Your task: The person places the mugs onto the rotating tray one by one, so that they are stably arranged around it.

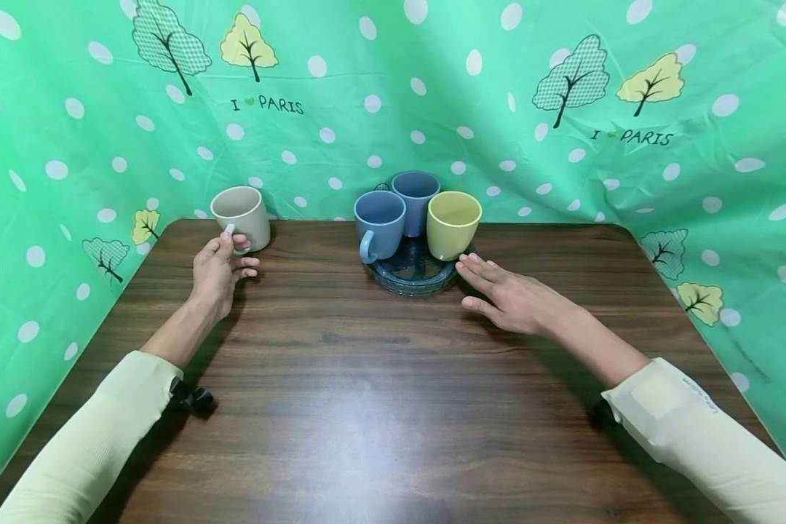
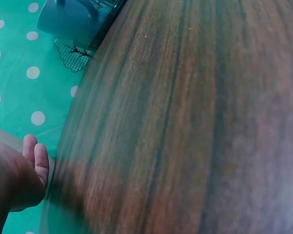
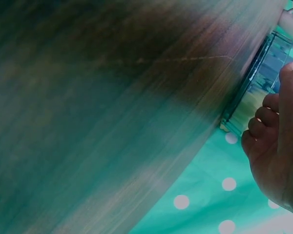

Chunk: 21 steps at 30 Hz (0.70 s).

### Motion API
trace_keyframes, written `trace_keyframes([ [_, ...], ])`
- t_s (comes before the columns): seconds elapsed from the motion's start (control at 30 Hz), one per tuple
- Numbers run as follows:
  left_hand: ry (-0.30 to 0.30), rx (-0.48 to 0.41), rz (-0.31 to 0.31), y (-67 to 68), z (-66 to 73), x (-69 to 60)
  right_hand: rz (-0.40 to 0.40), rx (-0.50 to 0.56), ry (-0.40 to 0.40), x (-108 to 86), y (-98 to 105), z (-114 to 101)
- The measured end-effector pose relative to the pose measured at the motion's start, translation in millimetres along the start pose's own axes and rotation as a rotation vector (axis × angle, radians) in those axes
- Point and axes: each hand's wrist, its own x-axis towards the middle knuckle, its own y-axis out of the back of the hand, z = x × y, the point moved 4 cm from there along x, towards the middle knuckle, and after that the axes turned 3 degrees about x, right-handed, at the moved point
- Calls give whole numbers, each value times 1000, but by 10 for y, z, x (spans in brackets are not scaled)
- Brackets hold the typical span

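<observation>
My left hand [image 1: 217,275] pinches the handle of a light grey mug [image 1: 250,220] between thumb and forefinger, its other fingers stretched out below. The mug stands upright at the table's far left edge. My right hand [image 1: 517,300], fingers straight, has its fingertips by the right rim of a round dark glass dish [image 1: 409,285], just under a yellow cup [image 1: 454,227]; whether they touch is unclear. Also on the dish are a blue mug [image 1: 381,227] with its handle toward me and a darker blue cup [image 1: 416,191] behind. Both hands are partly cut off in the wrist views.
The dark wooden table [image 1: 340,407] reaches back to a green dotted curtain [image 1: 340,94], which hangs close behind the cups and along both sides. Black wrist cameras [image 1: 193,399] sit under the sleeves.
</observation>
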Motion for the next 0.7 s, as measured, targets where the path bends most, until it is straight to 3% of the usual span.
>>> trace_keyframes([
  [0.47, -8, 64, 29, -7, 19, 2, -5, 0, -5, 2, -6, 1],
  [0.7, -6, 62, 10, -5, 28, 6, -11, 1, -7, 5, -4, 5],
])
